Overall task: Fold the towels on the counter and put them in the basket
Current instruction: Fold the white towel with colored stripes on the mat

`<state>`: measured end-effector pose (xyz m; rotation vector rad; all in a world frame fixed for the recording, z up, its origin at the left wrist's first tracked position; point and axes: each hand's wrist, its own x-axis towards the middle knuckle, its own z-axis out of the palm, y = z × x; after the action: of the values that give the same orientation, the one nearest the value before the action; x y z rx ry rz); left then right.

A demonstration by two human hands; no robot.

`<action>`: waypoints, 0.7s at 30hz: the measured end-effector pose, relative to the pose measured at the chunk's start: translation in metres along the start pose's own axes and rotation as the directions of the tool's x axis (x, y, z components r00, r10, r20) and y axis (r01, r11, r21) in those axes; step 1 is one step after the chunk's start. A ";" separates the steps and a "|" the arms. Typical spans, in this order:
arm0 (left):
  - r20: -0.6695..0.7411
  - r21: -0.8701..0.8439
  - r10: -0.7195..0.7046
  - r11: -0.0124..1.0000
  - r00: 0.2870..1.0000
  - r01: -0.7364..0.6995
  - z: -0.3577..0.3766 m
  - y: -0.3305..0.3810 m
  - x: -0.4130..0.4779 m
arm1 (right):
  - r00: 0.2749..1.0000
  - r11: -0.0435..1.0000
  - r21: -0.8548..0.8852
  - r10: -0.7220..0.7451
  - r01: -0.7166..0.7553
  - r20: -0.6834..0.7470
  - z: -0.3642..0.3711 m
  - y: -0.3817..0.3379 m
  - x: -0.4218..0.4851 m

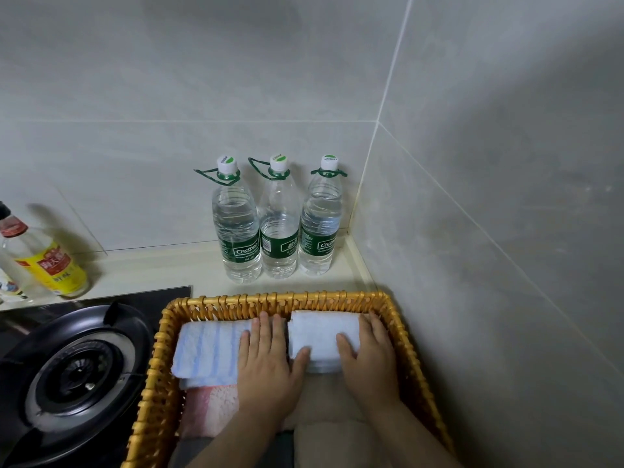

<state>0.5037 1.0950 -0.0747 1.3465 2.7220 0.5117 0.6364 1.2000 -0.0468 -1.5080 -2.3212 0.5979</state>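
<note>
A yellow wicker basket (158,373) stands on the counter by the right wall. Inside, a folded pale blue towel (320,332) lies at the back right. My left hand (270,363) and my right hand (368,356) press it from both sides, thumbs on top. A folded blue-striped towel (206,349) lies at the back left, with my left fingers resting on its right edge. A folded pink towel (209,410) sits in front of it. A beige towel (324,434) lies under my forearms.
Three water bottles (278,224) stand against the back wall behind the basket. A black gas burner (74,369) sits left of the basket. A yellow-labelled bottle (44,258) stands at the far left. The tiled wall (489,265) runs close along the basket's right side.
</note>
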 end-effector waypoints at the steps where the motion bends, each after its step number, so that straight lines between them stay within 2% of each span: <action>1: -0.018 -0.038 -0.048 0.998 0.999 0.047 0.002 0.005 0.002 | 1.000 1.000 -0.008 0.012 -0.012 -0.008 0.002 -0.001 0.000; 3: -0.037 -0.082 -0.097 0.992 0.995 0.094 0.007 0.011 0.007 | 0.998 0.998 -0.017 0.055 -0.055 -0.004 0.007 -0.004 0.001; 5: -0.051 -0.071 -0.071 0.995 0.996 0.068 0.011 0.010 0.007 | 0.996 0.996 -0.047 0.078 -0.077 0.030 0.011 -0.004 0.003; 8: -0.081 -0.067 -0.026 0.998 0.996 0.021 0.021 0.006 0.002 | 0.997 0.995 -0.094 0.048 -0.043 0.054 0.018 0.000 0.001; 13: -0.083 -0.101 -0.039 0.994 0.996 0.031 0.032 0.001 0.005 | 0.996 0.994 -0.104 0.037 -0.028 0.083 0.025 0.009 0.002; 17: -0.078 -0.092 -0.033 0.995 0.996 0.026 0.033 0.000 0.006 | 0.993 0.984 -0.178 0.015 0.006 0.116 0.029 0.014 0.003; 21: -0.115 0.000 0.107 0.994 0.988 -0.108 0.033 -0.004 0.003 | 0.996 0.987 -0.157 -0.004 0.019 0.090 0.028 0.014 0.003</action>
<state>0.5055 1.1044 -0.1066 1.5142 2.7448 0.6241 0.6333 1.2030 -0.0784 -1.5644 -2.4954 0.4989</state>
